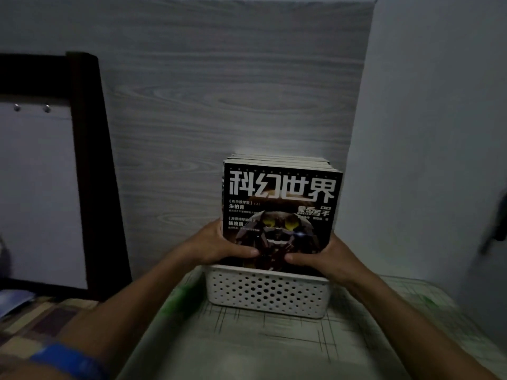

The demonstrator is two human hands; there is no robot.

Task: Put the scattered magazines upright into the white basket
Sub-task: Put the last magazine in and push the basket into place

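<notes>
A stack of magazines (279, 198) stands upright in the white perforated basket (267, 293); the front one has a black cover with large white characters. My left hand (216, 244) grips the stack's lower left side, thumb across the front cover. On the lower right side my right hand (322, 256) grips it the same way, thumb on the cover. The bottoms of the magazines are hidden inside the basket.
The basket sits on a small table (247, 341) with a green-lined cover, against a grey wood-grain wall panel (219, 91). A dark bed frame (93, 160) stands at left, with a checkered blanket (35, 325) and a bluish item (13, 300) on it.
</notes>
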